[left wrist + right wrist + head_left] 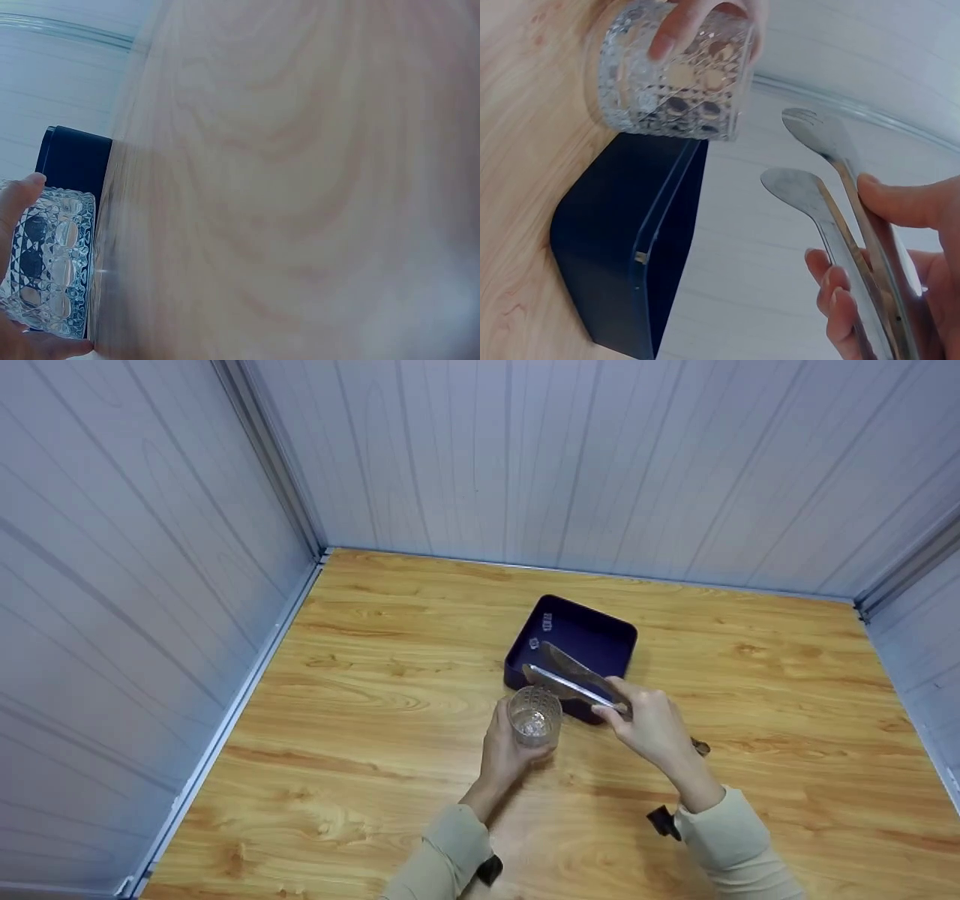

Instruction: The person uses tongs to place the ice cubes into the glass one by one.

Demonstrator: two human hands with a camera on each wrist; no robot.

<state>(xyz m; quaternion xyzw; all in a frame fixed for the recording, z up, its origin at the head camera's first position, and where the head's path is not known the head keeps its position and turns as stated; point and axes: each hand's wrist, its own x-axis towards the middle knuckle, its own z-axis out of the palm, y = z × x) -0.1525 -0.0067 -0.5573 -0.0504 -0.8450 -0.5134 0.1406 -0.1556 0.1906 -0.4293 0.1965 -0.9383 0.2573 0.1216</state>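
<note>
My left hand grips a clear drinking glass, fingers and thumb wrapped round its side. The glass wall is cut in a raised pattern; its mouth faces up toward the head view. Something bright shows at the bottom; I cannot tell whether it is contents or the cut base. Nor can I tell for sure whether the base touches the table or is slightly lifted.

My right hand holds metal tongs, thumb on one arm, fingers curled along the other. The two arms stand spread, broad rounded ends apart. From the head view, the ends overlap the near left part of a dark blue tray, one end close to the rim of the glass.

The tray lies on the table, square with rounded corners, turned at an angle. Two small clear pieces lie inside it toward the left side: one farther back, the other a little nearer me. The glass is just beside the tray's near left corner.

Wood-grain tabletop; pale panelled wall behind, another on my left. Light sleeves on both arms, a small black part showing beside each cuff.
</note>
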